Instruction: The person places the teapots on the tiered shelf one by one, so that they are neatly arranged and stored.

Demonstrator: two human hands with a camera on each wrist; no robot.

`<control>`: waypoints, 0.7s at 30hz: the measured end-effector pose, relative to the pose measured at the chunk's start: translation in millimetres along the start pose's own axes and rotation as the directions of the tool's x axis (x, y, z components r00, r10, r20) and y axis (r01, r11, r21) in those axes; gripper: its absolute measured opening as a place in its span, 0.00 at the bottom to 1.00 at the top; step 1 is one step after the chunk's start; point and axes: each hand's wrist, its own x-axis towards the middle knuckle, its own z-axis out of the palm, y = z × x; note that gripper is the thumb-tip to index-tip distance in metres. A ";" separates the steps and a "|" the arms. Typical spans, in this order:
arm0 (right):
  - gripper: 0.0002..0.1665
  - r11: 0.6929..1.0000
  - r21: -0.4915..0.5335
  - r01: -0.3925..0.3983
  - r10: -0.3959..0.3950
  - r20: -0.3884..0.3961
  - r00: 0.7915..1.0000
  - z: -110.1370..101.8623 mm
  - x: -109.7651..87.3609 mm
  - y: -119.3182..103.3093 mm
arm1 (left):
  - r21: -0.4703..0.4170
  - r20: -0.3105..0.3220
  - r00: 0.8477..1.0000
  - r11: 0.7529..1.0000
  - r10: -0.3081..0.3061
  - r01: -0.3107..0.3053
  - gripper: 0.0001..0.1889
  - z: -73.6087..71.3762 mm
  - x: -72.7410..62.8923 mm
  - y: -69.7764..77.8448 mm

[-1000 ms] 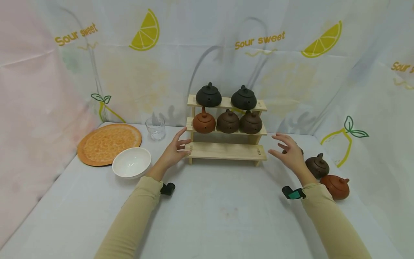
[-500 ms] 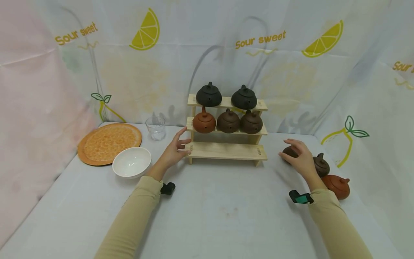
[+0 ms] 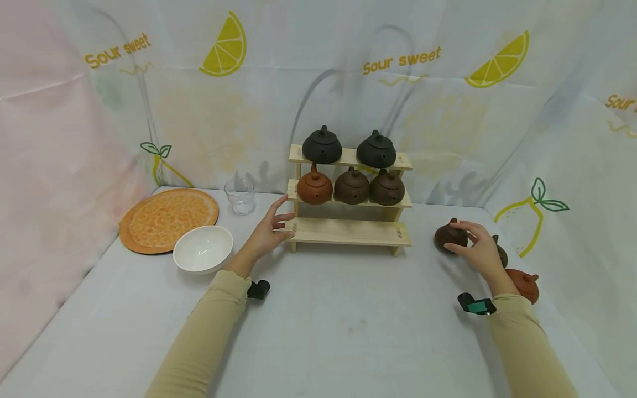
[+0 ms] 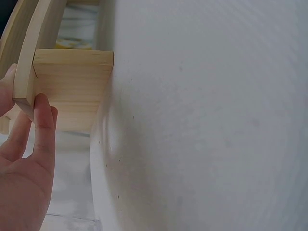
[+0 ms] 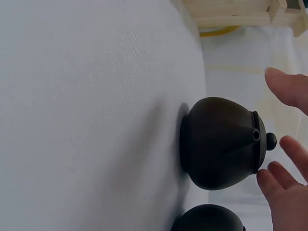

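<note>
My left hand (image 3: 265,236) holds the left end of the lowest board of a three-tier wooden shelf (image 3: 348,232). In the left wrist view, thumb and fingers (image 4: 44,127) lie on opposite sides of that board. My right hand (image 3: 480,251) is spread over a dark brown teapot (image 3: 448,239) that stands on the table. The right wrist view has the thumb (image 5: 288,89) apart from this teapot (image 5: 219,144), with fingertips close to its lid. Behind that hand are another brown teapot (image 3: 502,255) and a reddish-orange teapot (image 3: 526,286), each partly hidden.
Two black teapots, left (image 3: 322,148) and right (image 3: 376,152), stand on the top tier. An orange teapot (image 3: 314,189) and two brown ones occupy the middle tier. At left are a white bowl (image 3: 203,250), a glass cup (image 3: 241,199) and a round orange mat (image 3: 166,221).
My right hand has moved right and slightly down, from beside the shelf to over the brown teapot. My left hand stays at the shelf's end.
</note>
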 end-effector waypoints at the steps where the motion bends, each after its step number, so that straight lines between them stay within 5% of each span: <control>1: 0.32 1.000 -0.005 -0.003 0.003 0.013 1.000 -0.9 0.5 1.0 | 0.000 0.001 1.000 1.000 0.000 0.000 0.44 -0.1 0.8 -1.7; 8: 0.35 0.996 -0.088 -0.017 0.028 0.115 0.993 -4.8 6.0 6.6 | -0.012 -0.010 1.000 1.000 0.002 -0.002 0.46 -0.8 14.5 -27.9; 13: 0.37 0.986 -0.167 0.012 0.020 0.188 0.982 -7.0 10.4 11.0 | 0.000 -0.019 1.000 1.000 0.008 -0.008 0.46 -0.1 14.7 -29.8; 21: 0.35 0.980 -0.197 0.004 0.034 0.187 0.982 -9.0 10.2 15.0 | 0.013 -0.022 1.000 1.000 -0.008 0.009 0.47 -0.5 13.9 -28.7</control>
